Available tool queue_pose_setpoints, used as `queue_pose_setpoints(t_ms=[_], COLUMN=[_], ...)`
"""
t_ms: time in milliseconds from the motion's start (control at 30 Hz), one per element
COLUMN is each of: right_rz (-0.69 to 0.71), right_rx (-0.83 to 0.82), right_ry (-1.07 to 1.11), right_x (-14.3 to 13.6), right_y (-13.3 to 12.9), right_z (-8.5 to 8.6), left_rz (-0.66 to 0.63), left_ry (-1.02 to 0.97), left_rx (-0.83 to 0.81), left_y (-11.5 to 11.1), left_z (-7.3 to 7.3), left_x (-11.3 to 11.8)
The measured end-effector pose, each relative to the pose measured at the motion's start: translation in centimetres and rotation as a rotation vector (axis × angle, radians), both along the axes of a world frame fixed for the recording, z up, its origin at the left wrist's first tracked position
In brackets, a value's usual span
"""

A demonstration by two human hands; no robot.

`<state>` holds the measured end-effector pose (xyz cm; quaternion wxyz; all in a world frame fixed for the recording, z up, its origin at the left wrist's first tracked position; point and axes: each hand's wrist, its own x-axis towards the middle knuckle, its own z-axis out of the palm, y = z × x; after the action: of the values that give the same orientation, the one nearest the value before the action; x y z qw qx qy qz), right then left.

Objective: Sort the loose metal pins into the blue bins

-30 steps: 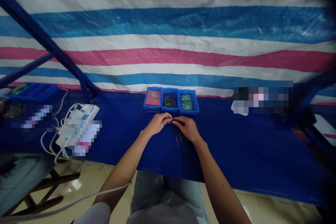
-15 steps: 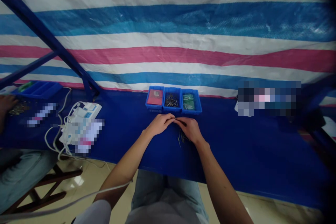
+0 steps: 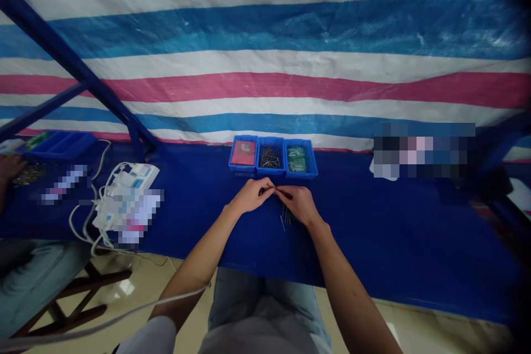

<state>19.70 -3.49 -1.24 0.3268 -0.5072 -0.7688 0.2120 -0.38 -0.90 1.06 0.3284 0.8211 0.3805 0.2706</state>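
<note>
My left hand (image 3: 251, 195) and my right hand (image 3: 300, 203) meet fingertip to fingertip over the blue table, just in front of three blue bins. Both are closed in a pinch. Whatever lies between the fingertips is too small and too hidden to name. Several thin metal screws or pins (image 3: 282, 222) lie on the table beneath my right hand, partly covered by it. More such dark metal pieces fill the middle bin (image 3: 271, 172). The left bin (image 3: 243, 168) holds a red packet (image 3: 244, 154), and the right bin (image 3: 302, 175) holds green-and-clear small packets (image 3: 296, 159).
To my left, a white power strip (image 3: 143, 176) and white cables (image 3: 85, 227) lie on the blue table (image 3: 373, 232). A co-worker's hand (image 3: 11, 166) rests near a pile of small metal parts (image 3: 27, 175) and a blue tray (image 3: 62, 145). A striped tarp (image 3: 249, 86) hangs behind.
The fingers of both hands have shifted slightly while staying pinched together. The view has moved a little. The bins and the loose metal pieces look the same.
</note>
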Motion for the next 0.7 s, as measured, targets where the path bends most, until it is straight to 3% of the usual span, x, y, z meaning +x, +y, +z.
queue_pose_setpoints(t_ms=[467, 700], right_rz=[-0.046, -0.077], right_rx=[0.025, 0.094], right_ry=[0.081, 0.008], right_x=[-0.1, -0.4], right_y=[0.0, -0.2], right_z=[0.0, 0.3], left_rz=[0.06, 0.062], left_ry=[-0.098, -0.138], left_rx=[-0.063, -0.084], left_y=[0.7, 0.8], left_z=[-1.1, -0.9], left_x=[-0.2, -0.3])
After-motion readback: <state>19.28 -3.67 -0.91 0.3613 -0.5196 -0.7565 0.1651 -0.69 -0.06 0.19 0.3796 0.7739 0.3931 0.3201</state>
